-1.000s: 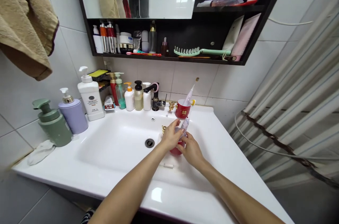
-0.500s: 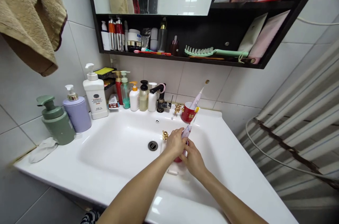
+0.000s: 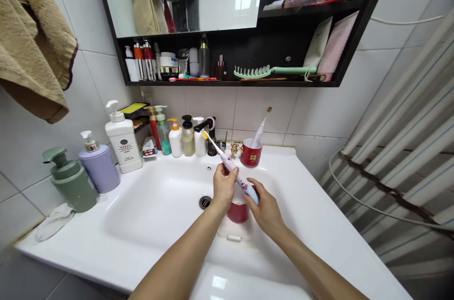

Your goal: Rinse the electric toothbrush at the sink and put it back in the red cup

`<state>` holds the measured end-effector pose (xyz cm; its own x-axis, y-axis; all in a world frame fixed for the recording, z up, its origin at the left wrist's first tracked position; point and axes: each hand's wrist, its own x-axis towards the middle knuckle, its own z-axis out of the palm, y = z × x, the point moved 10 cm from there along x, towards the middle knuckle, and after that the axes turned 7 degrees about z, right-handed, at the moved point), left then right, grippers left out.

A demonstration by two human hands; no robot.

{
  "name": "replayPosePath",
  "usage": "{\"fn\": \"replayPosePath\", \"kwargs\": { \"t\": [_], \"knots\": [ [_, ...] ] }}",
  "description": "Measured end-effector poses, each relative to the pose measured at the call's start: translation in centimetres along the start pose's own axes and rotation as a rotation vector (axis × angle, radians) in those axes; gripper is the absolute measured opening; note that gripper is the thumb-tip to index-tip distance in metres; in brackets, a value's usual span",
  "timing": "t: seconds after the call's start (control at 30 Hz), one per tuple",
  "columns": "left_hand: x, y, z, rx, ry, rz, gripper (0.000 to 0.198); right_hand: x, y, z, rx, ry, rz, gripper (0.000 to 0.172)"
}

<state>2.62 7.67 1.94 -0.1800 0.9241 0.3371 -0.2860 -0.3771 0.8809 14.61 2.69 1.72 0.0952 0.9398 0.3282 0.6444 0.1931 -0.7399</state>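
Observation:
A white-and-pink electric toothbrush point(image 3: 230, 164) with yellow bristles slants over the sink, its head up to the left. My left hand point(image 3: 224, 186) grips it around the middle of the handle. At the lower end, my right hand point(image 3: 264, 208) closes its thumb and fingers on the base. Below the hands a red cup point(image 3: 238, 212) stands in the white sink point(image 3: 152, 210), partly hidden. Behind, on the sink's back ledge, another red cup point(image 3: 251, 154) with gold marks holds a second electric toothbrush point(image 3: 258, 133).
Several pump bottles line the back left, among them a purple one point(image 3: 99, 167) and a green one point(image 3: 73, 184). A black faucet point(image 3: 212, 137) rises at the back. Above hangs a dark cabinet point(image 3: 276, 45) with a mirror and a green hairbrush point(image 3: 273, 72).
The toothbrush has been lifted clear of the lower red cup and tilted, its head swinging left. My hands have moved apart along the handle. The view has shifted slightly.

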Motion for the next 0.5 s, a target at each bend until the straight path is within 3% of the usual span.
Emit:
{"fn": "replayPosePath", "kwargs": {
  "t": [0.1,0.23,0.4,0.5],
  "knots": [
    [0.0,-0.2,0.2,-0.104,-0.027,-0.082,0.020,-0.3,-0.5,0.3,0.146,-0.122,0.012,0.032],
    [0.8,-0.2,-0.9,-0.280,0.026,-0.167,0.020,-1.1,-0.5,1.9,0.403,-0.436,0.158,0.027],
    [0.9,-1.3,-1.1,-0.374,0.027,-0.276,0.016,-1.4,-0.2,2.4,0.477,-0.533,0.253,0.028],
    [0.9,-1.9,-1.5,-0.418,0.100,-0.314,0.012,-2.2,-0.3,3.5,0.548,-0.671,0.289,0.024]
  ]
}}
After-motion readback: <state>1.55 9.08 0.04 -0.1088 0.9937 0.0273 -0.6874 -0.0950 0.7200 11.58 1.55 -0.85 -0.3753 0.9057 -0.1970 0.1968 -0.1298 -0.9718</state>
